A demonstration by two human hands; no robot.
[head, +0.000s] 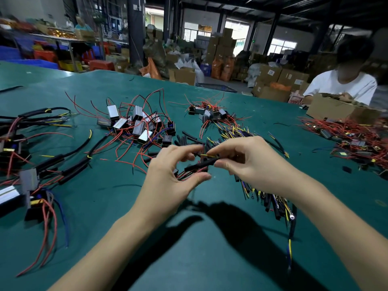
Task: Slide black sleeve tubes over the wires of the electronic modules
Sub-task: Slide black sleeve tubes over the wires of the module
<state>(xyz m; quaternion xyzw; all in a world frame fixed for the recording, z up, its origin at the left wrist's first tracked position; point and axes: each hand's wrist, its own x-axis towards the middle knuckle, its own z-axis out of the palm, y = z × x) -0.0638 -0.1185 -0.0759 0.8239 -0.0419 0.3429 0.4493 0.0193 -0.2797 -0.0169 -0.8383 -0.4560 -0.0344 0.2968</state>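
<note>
black sleeve tube (200, 165) hanging above the table, between both hands, tilted up toward the right. being pinched near its right end by the right hand (251, 159), thumb and fingers curled onto it, a yellow wire (207, 154) poking out there. left hand (175, 171) curling around the lower left end, thumb under, fingers bent over a bunch of red wires (184, 175) trailing from the tube.

lying just behind the hands: loose black tube pieces (188, 139) and a fan of yellow-tipped leads (235, 131). spreading below the right wrist: more tubes and ring-terminal wires (273, 201). sitting further back: a heap of silver and black modules (136, 124) tangled in red wire, and a smaller heap (207, 112) to its right. resting at the left edge: sleeved assemblies (69, 166) and blurred modules. piling at the right: another red tangle (352, 137).

covering it all: a green table mat (105, 206), hand shadows falling on it. sitting across at the right: another person in a white shirt (346, 85) behind a cardboard box (338, 108). filling the background: stacked cartons (222, 47), dark pillars, bright windows.
</note>
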